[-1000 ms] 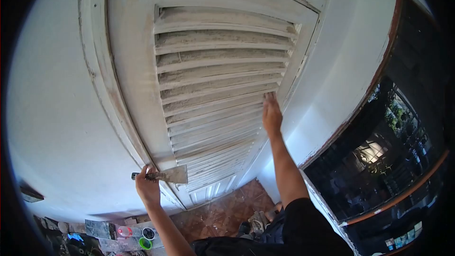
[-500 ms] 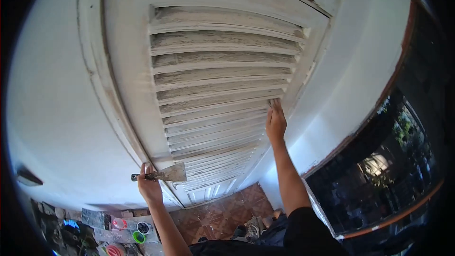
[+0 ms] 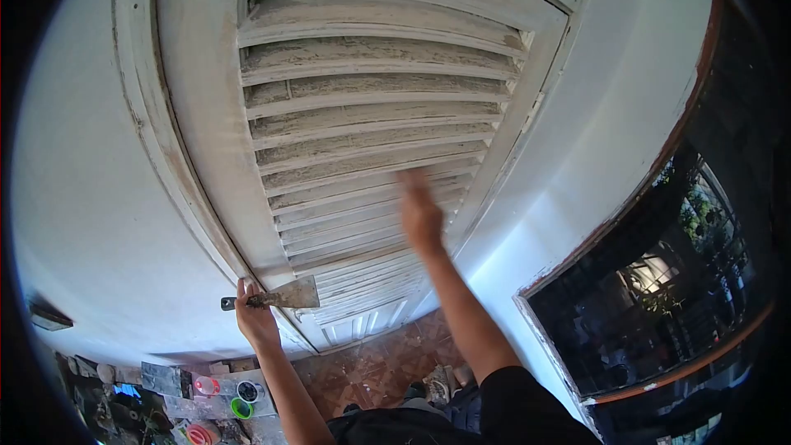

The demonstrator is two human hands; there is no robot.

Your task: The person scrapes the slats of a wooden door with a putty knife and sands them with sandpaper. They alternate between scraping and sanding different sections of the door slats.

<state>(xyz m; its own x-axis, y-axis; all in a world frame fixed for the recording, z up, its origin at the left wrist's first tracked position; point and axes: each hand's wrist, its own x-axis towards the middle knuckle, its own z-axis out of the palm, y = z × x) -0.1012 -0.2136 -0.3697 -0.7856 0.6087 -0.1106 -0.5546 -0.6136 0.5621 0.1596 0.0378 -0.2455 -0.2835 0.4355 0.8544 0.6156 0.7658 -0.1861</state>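
Note:
My left hand (image 3: 257, 321) is closed around the dark handle of a putty knife (image 3: 290, 295). Its wide, stained blade points right, in front of the lower left part of a white louvered door (image 3: 202, 115). Over on the slats (image 3: 371, 133), my right hand (image 3: 422, 218) is smeared by motion, its fingertips at the edge of a slat near the middle. The fingers look pressed together, and what they hold cannot be made out. Bare, dark-streaked wood shows through worn paint on the upper slats.
A white wall (image 3: 74, 181) flanks the door on the left. To the right is a dark window (image 3: 626, 313) with a reddish-brown frame. At lower left, a green-rimmed container (image 3: 242, 409) and a red container (image 3: 202, 433) stand among clutter. Reddish tiles (image 3: 371, 371) cover the floor.
My right hand has swept left along the slats from near their right end. The left hand still holds the putty knife in almost the same spot. The view has shifted slightly.

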